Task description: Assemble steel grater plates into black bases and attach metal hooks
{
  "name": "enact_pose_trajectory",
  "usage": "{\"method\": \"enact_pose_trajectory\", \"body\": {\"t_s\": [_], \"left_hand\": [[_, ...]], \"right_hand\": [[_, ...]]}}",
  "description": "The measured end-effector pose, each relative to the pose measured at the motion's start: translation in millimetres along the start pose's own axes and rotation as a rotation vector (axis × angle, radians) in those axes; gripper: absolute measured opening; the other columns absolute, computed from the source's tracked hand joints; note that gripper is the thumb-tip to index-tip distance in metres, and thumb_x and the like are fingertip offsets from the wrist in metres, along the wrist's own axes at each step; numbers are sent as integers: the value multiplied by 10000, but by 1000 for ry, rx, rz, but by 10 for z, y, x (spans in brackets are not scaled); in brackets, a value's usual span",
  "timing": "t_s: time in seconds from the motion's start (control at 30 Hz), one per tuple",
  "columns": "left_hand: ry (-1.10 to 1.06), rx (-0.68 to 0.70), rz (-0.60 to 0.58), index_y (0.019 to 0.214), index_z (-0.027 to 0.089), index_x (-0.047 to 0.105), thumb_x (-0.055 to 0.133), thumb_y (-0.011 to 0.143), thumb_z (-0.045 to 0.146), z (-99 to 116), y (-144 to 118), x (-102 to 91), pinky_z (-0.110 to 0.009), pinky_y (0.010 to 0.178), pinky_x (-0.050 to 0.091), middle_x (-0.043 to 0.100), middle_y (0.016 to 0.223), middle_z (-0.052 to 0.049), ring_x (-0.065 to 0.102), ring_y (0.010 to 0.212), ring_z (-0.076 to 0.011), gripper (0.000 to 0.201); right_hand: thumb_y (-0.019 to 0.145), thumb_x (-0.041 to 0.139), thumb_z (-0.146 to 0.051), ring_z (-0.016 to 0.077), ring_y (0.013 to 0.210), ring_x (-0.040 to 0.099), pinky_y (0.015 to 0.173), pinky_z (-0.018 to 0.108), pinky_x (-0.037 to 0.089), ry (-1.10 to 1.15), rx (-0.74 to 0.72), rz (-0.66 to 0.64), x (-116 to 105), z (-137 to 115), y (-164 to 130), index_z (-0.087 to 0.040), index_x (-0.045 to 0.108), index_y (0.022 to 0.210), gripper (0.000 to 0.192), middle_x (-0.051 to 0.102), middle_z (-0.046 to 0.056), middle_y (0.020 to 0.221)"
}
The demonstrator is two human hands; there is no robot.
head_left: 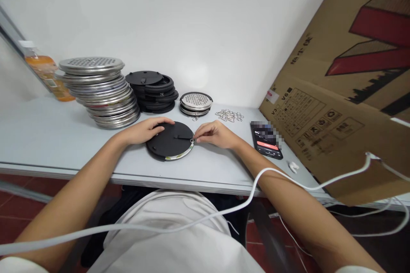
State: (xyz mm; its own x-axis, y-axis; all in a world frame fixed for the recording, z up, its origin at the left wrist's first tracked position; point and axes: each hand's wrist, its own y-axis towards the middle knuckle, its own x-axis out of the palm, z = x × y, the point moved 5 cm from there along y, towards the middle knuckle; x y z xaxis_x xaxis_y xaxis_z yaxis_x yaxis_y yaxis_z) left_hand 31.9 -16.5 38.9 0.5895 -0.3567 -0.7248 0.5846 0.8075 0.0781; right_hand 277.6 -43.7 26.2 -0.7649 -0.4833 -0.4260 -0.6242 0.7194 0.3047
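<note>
A flat black disc (166,140) lies on the table, with a shiny, patterned metal rim showing along its front right edge. My left hand (145,131) holds it at the upper left, thumb on its top and fingers along the far side. A narrow black tab (182,137) runs from near the disc's middle toward its right edge. There, my right hand (213,133) has thumb and forefinger pinched on a small metal wire clip (192,140). The fingertips partly cover the clip, so whether it is hooked on the tab cannot be told.
Behind stand a tall stack of metal discs (105,98), black round holders (156,96) and perforated discs (196,101). Loose wire clips (229,115) lie nearby. At right are a phone (267,147), white earbuds (293,166) and a carton (317,111). A white cable (192,222) crosses in front.
</note>
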Motion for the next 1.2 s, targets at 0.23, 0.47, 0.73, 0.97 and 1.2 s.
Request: {"method": "enact_pose_trajectory", "body": {"t_s": [0.23,0.47,0.73,0.97,1.2], "left_hand": [[290,80,190,1053,236,725,562,874,389,276,87,42,-430,1110,383,640,1285,-74,560,1219,-291,287],[438,-18,225,1169,246,673,596,826,632,723,-124,636,-509,1115,356,606,1344,-94,520,1266,-362,522],[352,120,-51,1284,288,637,602,850,614,559,-139,507,-528,1213,189,528,1487,-51,364,1450,-348,544],[395,56,74,1338,313,598,527,914,563,535,-284,574,-579,1210,159,418,1567,-31,290,1485,-368,497],[424,93,113,1266,314,643,518,905,602,521,-279,627,-540,1215,218,504,1506,10,365,1453,-347,478]], "right_hand": [[759,789,-366,179,788,692,758,324,568,2,-21,14,7,-14,8,-166,801,857,222,748,84,907],[714,819,-349,159,739,672,712,295,553,50,21,27,-8,57,4,-153,787,801,217,733,61,853],[764,793,-379,164,753,652,722,308,533,-28,-32,-9,144,7,37,-166,788,840,227,720,67,862],[811,762,-333,150,736,621,696,288,502,-147,-85,18,224,-52,33,-180,775,868,164,690,53,861],[869,711,-347,171,804,662,756,301,533,-194,-165,4,232,-168,22,-195,784,901,171,713,72,918]]}}
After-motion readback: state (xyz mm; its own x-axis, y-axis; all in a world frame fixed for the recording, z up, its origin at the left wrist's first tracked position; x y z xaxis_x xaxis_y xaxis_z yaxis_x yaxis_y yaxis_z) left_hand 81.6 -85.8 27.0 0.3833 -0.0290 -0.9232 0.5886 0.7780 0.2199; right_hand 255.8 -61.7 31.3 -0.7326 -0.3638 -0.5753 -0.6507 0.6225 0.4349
